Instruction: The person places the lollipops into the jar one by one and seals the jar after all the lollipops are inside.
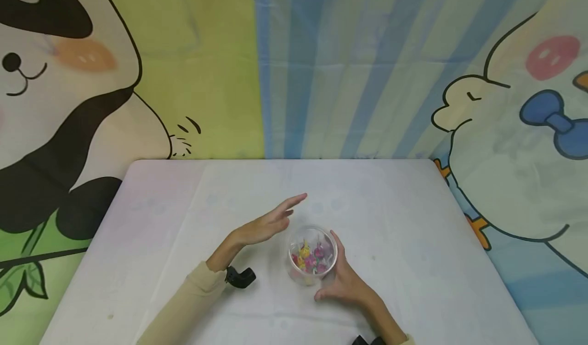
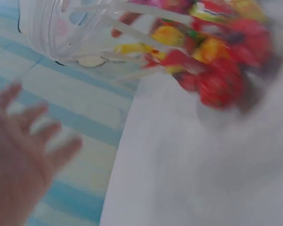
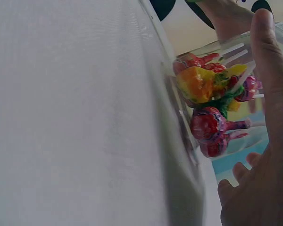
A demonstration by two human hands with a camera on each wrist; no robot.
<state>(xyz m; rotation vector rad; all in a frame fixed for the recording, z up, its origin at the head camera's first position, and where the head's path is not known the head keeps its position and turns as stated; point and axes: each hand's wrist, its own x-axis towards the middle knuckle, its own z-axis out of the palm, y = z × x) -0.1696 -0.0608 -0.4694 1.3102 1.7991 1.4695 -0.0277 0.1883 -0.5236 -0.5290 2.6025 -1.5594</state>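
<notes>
A clear plastic jar (image 1: 313, 255) stands on the white table, holding several lollipops (image 1: 312, 257) in red, yellow and pink wrappers. Their white sticks point towards the jar's mouth, as the left wrist view shows. My right hand (image 1: 346, 281) is at the jar's right side, thumb and fingers spread in a wide curve about it; whether they touch it is hard to tell. To the upper left of the jar, my left hand (image 1: 266, 225) hovers with extended fingers, holding nothing. It appears blurred in the left wrist view, apart from the jar.
The white tabletop (image 1: 229, 181) spreads around the jar. Behind it hangs a printed cloth (image 1: 321, 69) with cartoon animals and stripes. Black wrist cameras (image 1: 241, 277) are worn on the arms.
</notes>
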